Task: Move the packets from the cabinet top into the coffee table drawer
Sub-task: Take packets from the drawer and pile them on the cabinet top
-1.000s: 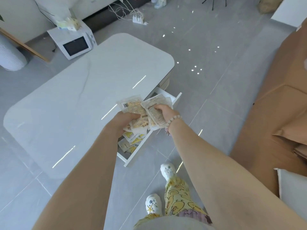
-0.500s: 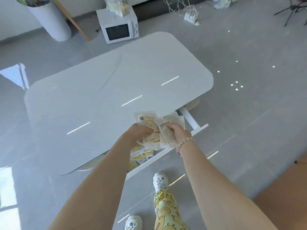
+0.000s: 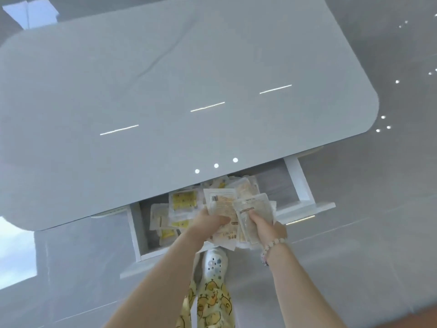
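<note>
Pale grey and glossy, the coffee table (image 3: 165, 91) fills most of what I see from the head camera, and I place everything else against it. Its drawer (image 3: 138, 235) stands pulled out from under the near edge, white walls showing, with loose packets (image 3: 182, 202) already lying inside, some with yellow print. Directly over the drawer, just in front of the table's near edge, both hands hold a sheaf of packets (image 3: 227, 207). My left hand (image 3: 208, 223) grips the stack from the left side, thumb laid across the top sheet and fingers curled beneath. My right hand (image 3: 267, 227) pinches the clearer packets on the right side of the stack, thumb on top, fingers under. The held packets fan out toward the table and overlap each other; how many there are I cannot tell. A beaded bracelet (image 3: 272, 245) sits on the right wrist. Below the drawer front, further from the table, I see a white clog (image 3: 214, 261) on the grey tile floor (image 3: 354, 256), and trousers with a yellow duck print (image 3: 212, 301).
</note>
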